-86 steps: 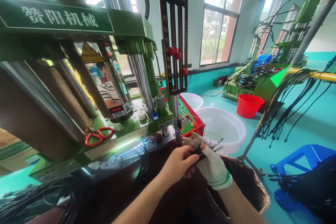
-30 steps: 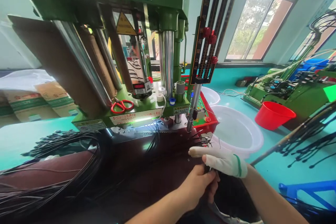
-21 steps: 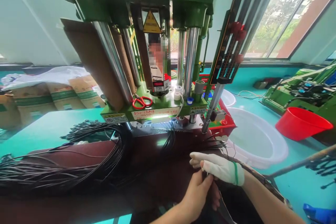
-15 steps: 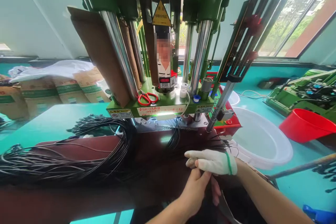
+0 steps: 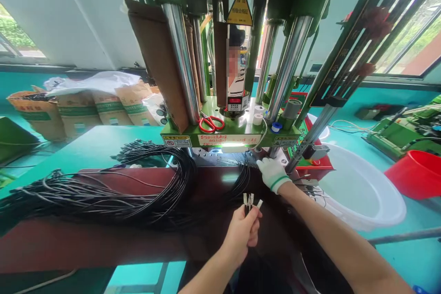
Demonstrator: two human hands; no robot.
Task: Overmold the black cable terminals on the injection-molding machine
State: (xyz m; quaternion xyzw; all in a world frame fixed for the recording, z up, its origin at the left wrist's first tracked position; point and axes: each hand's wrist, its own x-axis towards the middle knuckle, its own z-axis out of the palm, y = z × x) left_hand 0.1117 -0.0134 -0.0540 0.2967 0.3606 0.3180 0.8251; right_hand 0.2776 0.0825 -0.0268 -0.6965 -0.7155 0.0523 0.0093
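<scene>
My bare left hand (image 5: pixel 241 229) is closed around several cable ends with silvery connectors (image 5: pixel 251 199), which point up from the fist above the dark red tabletop. My right hand (image 5: pixel 274 174), in a white glove with a green cuff, reaches to the right end of the metal plate (image 5: pixel 210 158) under the green press (image 5: pixel 179 140). Its fingertips are at the plate's edge, and I cannot make out whether they grip anything. Close to it on the left, a small bundle of black cables (image 5: pixel 243 177) runs out from the plate.
A large coil of black cables (image 5: pixel 175 193) lies on the left of the tabletop (image 5: pixel 138 248). Red-handled scissors (image 5: pixel 211 124) rest on the press. On the right are a white tub (image 5: pixel 389 197) and a red bucket (image 5: pixel 416 174). Behind the press stands another person.
My hands were together at the front; now the gloved right one has moved forward to the plate. Silvery connectors now show in my left hand. The view has shifted left.
</scene>
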